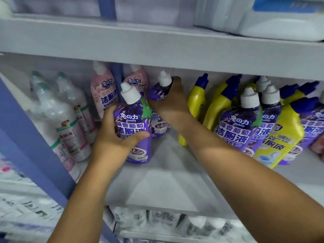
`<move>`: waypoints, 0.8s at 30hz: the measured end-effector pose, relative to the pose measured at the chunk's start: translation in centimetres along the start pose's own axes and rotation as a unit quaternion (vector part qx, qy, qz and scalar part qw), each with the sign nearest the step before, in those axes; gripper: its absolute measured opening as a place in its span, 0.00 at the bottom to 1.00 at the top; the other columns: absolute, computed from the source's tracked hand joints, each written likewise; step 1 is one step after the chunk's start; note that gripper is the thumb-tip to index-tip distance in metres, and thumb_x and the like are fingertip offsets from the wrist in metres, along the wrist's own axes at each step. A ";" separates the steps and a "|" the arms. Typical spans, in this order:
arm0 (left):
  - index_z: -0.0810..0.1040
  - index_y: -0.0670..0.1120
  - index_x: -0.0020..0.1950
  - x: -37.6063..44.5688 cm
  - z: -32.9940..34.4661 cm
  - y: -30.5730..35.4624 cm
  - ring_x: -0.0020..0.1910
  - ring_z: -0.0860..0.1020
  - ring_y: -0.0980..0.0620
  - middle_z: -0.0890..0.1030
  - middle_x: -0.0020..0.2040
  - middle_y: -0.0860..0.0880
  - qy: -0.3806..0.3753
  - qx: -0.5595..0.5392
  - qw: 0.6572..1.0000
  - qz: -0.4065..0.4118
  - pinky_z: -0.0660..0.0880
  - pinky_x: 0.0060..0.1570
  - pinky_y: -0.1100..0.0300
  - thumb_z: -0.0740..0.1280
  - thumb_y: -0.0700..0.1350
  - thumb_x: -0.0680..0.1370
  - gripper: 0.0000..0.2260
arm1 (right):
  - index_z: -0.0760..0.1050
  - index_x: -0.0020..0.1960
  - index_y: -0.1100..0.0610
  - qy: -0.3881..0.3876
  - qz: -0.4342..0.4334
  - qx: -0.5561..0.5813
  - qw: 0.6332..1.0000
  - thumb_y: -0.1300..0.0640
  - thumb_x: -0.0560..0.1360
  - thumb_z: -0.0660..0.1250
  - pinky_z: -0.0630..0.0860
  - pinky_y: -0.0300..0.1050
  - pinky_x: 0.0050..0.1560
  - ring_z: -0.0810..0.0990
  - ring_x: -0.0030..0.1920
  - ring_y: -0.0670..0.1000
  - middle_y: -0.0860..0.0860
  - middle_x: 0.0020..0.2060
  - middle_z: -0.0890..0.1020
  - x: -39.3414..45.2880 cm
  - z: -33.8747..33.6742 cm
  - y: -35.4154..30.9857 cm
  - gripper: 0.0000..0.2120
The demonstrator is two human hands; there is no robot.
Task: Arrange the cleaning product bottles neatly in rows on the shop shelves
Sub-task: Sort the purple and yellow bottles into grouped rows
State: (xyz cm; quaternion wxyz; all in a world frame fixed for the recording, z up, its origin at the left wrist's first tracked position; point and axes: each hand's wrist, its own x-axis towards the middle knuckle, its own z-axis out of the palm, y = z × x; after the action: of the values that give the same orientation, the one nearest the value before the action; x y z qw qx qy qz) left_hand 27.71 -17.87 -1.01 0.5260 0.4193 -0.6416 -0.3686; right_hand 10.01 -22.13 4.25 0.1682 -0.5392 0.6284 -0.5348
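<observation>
- While your left hand (115, 135) wraps round the front purple bottle (135, 130), fingers behind it and thumb across the label, that bottle stands upright on the grey shelf (166, 181) near its front edge.
- Your right hand (172, 100) reaches further back and grips the rear purple bottle (158, 95) at its shoulder, just below the white cap; this bottle stands right behind the front one.
- Behind them, two pink bottles (103, 92) stand at the back of the shelf.
- To your left, clear bottles with green bands (66, 123) lean in a row.
- To your right, yellow bottles with blue caps (196, 102) stand just beside your right wrist, and further right more purple bottles (240, 123) are mixed among the yellow ones.
- Above, the upper shelf (157, 42) carries white packs, too blurred to make out.
</observation>
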 end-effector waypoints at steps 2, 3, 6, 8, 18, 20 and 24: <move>0.75 0.57 0.63 0.0 -0.2 -0.9 0.51 0.84 0.61 0.85 0.53 0.62 -0.006 -0.024 0.999 -0.026 0.78 0.49 0.67 0.82 0.46 0.63 0.31 | 0.68 0.55 0.51 0.028 -0.018 0.059 0.998 0.54 0.59 0.81 0.80 0.44 0.51 0.81 0.50 0.49 0.52 0.51 0.80 -2.5 -1.9 -1.3 0.31; 0.75 0.56 0.64 -0.1 -0.3 -1.1 0.52 0.84 0.60 0.86 0.53 0.60 0.000 -0.030 0.999 -0.035 0.78 0.48 0.68 0.81 0.45 0.64 0.31 | 0.69 0.55 0.52 0.036 -0.023 0.080 0.996 0.57 0.60 0.82 0.79 0.38 0.49 0.81 0.48 0.46 0.51 0.49 0.80 -4.0 -3.3 -2.2 0.30; 0.78 0.61 0.58 -1.4 0.3 -1.1 0.51 0.84 0.59 0.86 0.52 0.60 0.031 -0.030 0.998 -0.039 0.81 0.51 0.60 0.80 0.37 0.68 0.27 | 0.68 0.56 0.48 0.032 -0.051 0.101 0.993 0.62 0.64 0.82 0.74 0.28 0.47 0.80 0.47 0.39 0.42 0.47 0.81 -8.8 -8.1 -4.2 0.30; 0.79 0.67 0.54 -2.8 1.7 -0.1 0.48 0.84 0.60 0.86 0.49 0.62 0.038 -0.036 0.998 -0.039 0.80 0.53 0.55 0.78 0.34 0.69 0.28 | 0.68 0.56 0.45 0.018 -0.055 0.115 0.992 0.65 0.64 0.82 0.73 0.26 0.46 0.80 0.44 0.34 0.35 0.43 0.81 -11.6 -11.6 -4.1 0.31; 0.80 0.72 0.49 -10.4 15.1 8.7 0.44 0.86 0.59 0.87 0.47 0.59 -0.124 -0.121 0.984 -0.044 0.79 0.42 0.67 0.85 0.46 0.50 0.34 | 0.67 0.64 0.43 0.124 0.021 0.059 0.990 0.50 0.58 0.83 0.80 0.56 0.57 0.86 0.51 0.49 0.47 0.53 0.84 -16.8 -26.2 2.5 0.40; 0.79 0.70 0.51 -11.4 18.7 9.2 0.47 0.86 0.56 0.87 0.49 0.57 -0.136 -0.126 0.981 -0.050 0.81 0.45 0.61 0.85 0.41 0.56 0.33 | 0.67 0.64 0.46 0.143 0.019 0.034 0.989 0.56 0.61 0.84 0.81 0.52 0.56 0.86 0.50 0.48 0.47 0.52 0.84 -16.2 -28.1 4.3 0.39; 0.77 0.64 0.59 -11.9 24.0 8.6 0.52 0.86 0.53 0.87 0.53 0.57 -0.120 -0.103 0.986 -0.051 0.81 0.56 0.45 0.82 0.48 0.63 0.28 | 0.68 0.63 0.51 0.181 0.010 0.017 0.983 0.62 0.63 0.83 0.80 0.37 0.51 0.84 0.49 0.41 0.45 0.52 0.84 -14.6 -31.0 8.0 0.36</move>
State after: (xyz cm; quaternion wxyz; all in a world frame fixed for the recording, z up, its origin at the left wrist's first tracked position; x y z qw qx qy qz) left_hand 3.95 -2.83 -1.66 0.4660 0.3478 -0.6363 -0.5070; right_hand -13.16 4.36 3.64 0.0660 -0.4245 0.6445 -0.6325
